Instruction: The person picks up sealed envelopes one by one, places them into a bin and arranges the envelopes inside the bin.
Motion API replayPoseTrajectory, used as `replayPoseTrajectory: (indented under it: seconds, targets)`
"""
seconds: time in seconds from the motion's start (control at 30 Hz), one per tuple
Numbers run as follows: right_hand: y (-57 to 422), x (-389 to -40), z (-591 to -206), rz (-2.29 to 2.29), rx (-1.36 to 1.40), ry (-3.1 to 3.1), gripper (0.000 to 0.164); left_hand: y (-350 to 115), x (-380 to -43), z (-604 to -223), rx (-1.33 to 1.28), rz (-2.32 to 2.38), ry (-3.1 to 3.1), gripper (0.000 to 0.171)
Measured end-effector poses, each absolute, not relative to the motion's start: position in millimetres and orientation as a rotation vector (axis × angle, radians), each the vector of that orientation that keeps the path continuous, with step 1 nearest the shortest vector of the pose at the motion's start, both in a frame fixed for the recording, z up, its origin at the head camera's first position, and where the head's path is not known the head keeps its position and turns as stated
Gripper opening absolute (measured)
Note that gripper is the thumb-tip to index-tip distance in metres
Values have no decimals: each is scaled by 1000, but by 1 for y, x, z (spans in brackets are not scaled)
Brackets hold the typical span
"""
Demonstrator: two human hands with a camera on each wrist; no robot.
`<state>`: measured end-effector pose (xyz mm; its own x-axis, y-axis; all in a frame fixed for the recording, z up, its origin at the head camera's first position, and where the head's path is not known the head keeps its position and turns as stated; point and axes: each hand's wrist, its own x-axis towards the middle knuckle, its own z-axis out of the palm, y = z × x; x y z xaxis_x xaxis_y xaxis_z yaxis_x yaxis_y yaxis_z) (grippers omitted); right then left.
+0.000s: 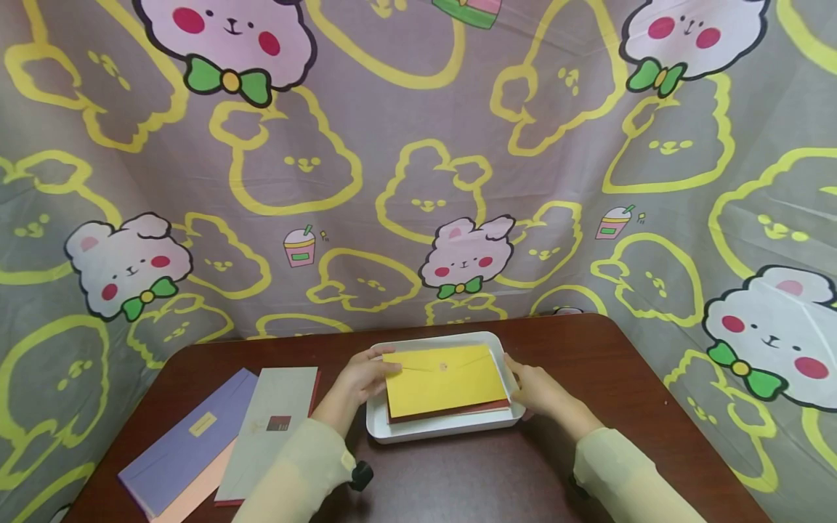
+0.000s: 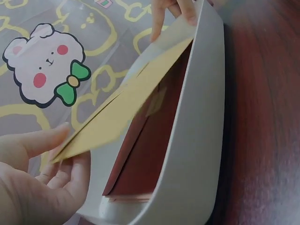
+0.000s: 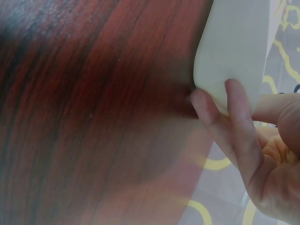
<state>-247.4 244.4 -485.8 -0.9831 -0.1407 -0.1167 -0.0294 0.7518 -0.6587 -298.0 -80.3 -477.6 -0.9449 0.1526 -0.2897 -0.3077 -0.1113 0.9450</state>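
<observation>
My left hand [image 1: 366,374] pinches the left edge of a yellow envelope [image 1: 445,383] between thumb and fingers. In the left wrist view the envelope [image 2: 110,115] is tilted, its near edge raised above a dark red envelope [image 2: 150,136]. That red one tops a small stack inside a white tray [image 1: 445,436]. At the tray's right end my right hand [image 1: 539,388] holds the wall, and the right wrist view shows its fingers [image 3: 239,103] against the outside of the tray [image 3: 232,51]. Part of the stack is hidden under the yellow envelope.
Left of the tray lie a purple envelope [image 1: 189,432], a peach one [image 1: 199,487] partly covered, and a grey one [image 1: 271,414] with a red edge. They rest on a dark brown wooden table [image 1: 445,483]. A patterned cloth [image 1: 405,109] hangs behind and beside it.
</observation>
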Motion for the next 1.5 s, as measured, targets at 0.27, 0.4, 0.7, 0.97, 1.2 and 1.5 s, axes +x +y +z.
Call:
replayPoseTrajectory:
  seconds: [0.27, 0.4, 0.7, 0.97, 1.2, 1.5]
  targets:
    - [244, -247, -485, -1045, -148, 2792, 78, -79, -297, -479, -14, 1818, 2282, 42]
    - [244, -247, -485, -1046, -143, 2796, 78, -75, -301, -480, 115, 1591, 2545, 38]
    - [245, -246, -484, -1030, -119, 2790, 80, -70, -307, -479, 273, 1159, 2774, 43]
    - [245, -246, -484, -1036, -122, 2776, 80, -66, -308, -481, 393, 1011, 2827, 53]
    - [244, -247, -484, -1035, -106, 2773, 80, -63, -308, -479, 429, 849, 2898, 50]
    - [243, -248, -484, -1009, -113, 2776, 80, -60, -308, -479, 429, 683, 2967, 51]
